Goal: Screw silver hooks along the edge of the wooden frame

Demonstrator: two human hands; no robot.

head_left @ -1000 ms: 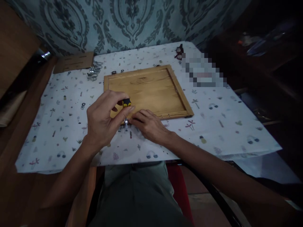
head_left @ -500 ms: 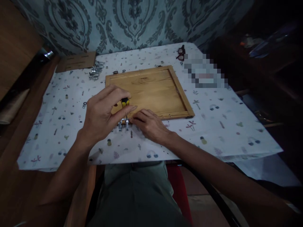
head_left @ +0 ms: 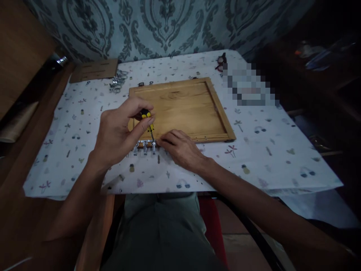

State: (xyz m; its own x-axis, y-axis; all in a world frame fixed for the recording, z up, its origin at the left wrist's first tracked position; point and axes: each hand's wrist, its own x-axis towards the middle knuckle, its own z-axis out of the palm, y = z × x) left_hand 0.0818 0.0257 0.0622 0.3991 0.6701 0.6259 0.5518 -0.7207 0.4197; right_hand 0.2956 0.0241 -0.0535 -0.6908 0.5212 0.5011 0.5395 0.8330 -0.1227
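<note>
My left hand is closed round the black and yellow handle of a screwdriver. The screwdriver tilts slightly, its shaft running down to the right end of a metal strip with several hanging clips. That strip lies along the near edge of a framed wooden board, toward its left corner. My right hand rests on the same edge, just right of the strip, fingers bent and pressed together. Its fingertips touch the board close to the strip's end; whether they pinch something is hidden.
A patterned white cloth covers the table. Back left lie a brown cardboard piece and a pile of metal clips. Dark-red glasses sit at the back right, beside a blurred-out object. A patterned wall stands behind.
The screwdriver's handle has tilted to the left, and my left hand has opened the view to more of the strip's clips. My right hand stays at the board's edge. The camera view shifted slightly.
</note>
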